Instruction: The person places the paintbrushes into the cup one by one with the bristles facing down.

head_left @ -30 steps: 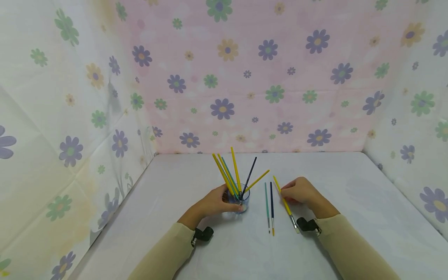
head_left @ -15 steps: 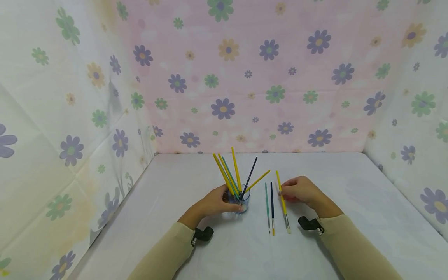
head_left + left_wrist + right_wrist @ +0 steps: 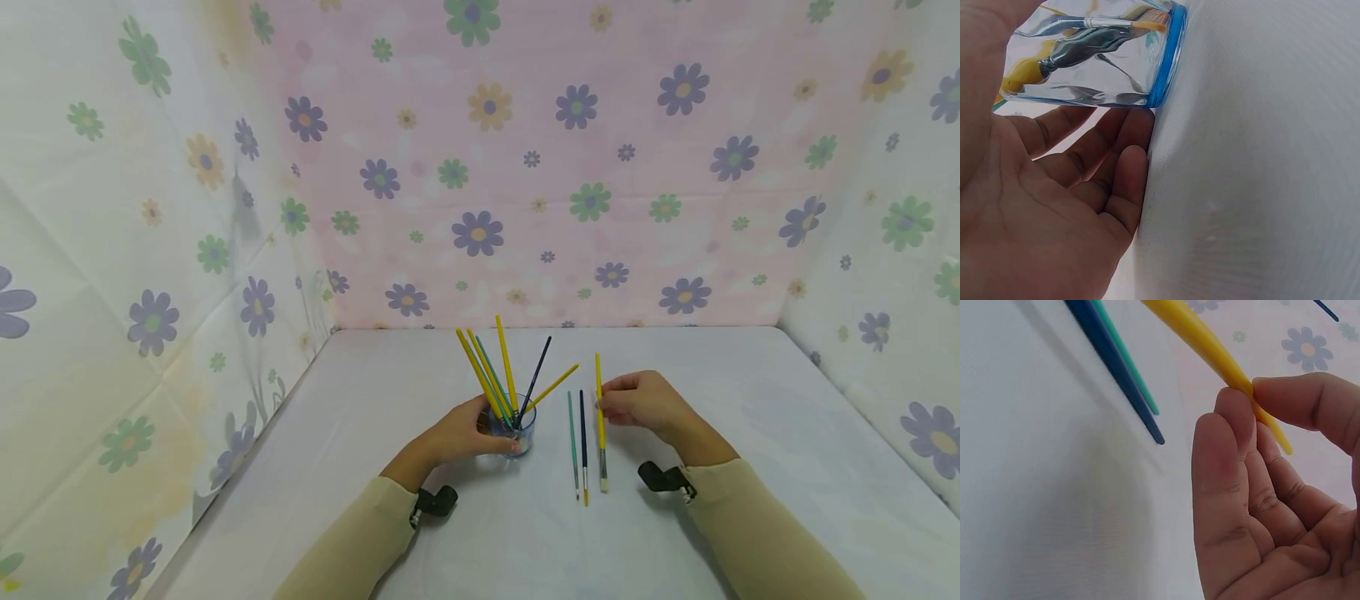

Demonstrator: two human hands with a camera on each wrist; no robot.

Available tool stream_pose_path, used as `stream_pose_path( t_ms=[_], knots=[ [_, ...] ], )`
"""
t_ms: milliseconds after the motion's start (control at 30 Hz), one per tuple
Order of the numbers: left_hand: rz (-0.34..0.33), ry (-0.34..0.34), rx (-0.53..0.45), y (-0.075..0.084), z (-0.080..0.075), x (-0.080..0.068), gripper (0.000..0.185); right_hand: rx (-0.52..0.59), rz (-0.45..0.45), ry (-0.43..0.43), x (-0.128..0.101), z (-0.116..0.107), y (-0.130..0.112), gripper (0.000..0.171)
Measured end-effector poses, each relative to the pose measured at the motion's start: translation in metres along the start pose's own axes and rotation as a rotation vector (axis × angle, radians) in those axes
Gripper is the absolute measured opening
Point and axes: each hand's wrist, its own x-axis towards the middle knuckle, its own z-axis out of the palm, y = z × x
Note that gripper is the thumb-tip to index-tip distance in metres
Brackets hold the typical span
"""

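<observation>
White tabletop (image 3: pixel 750 400); slender yellow paintbrush (image 3: pixel 600 417), pale bristles, between right-hand fingers (image 3: pixel 1235 425).

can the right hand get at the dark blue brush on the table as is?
Probably not yet: the right hand pinches the yellow brush. The blue brush lies close and uncovered.

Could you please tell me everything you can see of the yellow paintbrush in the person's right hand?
The yellow paintbrush is long and slim, with a glossy, plastic-looking handle tapering to a point at its far end, then what looks like a metal ferrule and pale bristles at the near end. The right hand pinches the handle near the tapered end between thumb and fingers. It runs roughly parallel to the dark blue brush and teal brush lying on the white table. Whether its bristles touch the table cannot be told.
</observation>
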Motion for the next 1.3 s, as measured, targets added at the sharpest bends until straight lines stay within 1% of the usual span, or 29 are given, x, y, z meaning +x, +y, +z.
stream_pose_path(
  t_ms=[267, 433, 700, 833, 1033, 1200, 1300],
  knots=[
    [0.002, -0.003, 0.004, 0.0, 0.0, 0.0, 0.069, 0.036, -0.047, 0.003, -0.004, -0.004, -0.011, 0.043],
    [0.004, -0.007, 0.003, 0.0, 0.0, 0.0, 0.069, 0.067, -0.081, -0.015, -0.007, -0.007, -0.015, 0.042],
    [0.003, -0.007, 0.001, -0.001, 0.0, 0.001, 0.07, 0.144, -0.172, -0.04, -0.018, -0.008, -0.026, 0.04],
    [-0.008, -0.007, -0.004, -0.001, 0.0, 0.002, 0.07, 0.153, -0.206, -0.039, -0.024, -0.006, -0.032, 0.043],
    [-0.007, -0.006, 0.001, -0.001, 0.0, 0.002, 0.07, 0.177, -0.239, -0.016, -0.03, -0.005, -0.04, 0.046],
    [-0.002, -0.005, 0.01, -0.002, 0.0, 0.002, 0.07, 0.242, -0.271, 0.02, -0.034, -0.006, -0.046, 0.042],
    [0.003, -0.002, 0.015, -0.003, 0.0, 0.002, 0.071, 0.274, -0.313, 0.047, -0.037, -0.005, -0.049, 0.041]
  ],
)
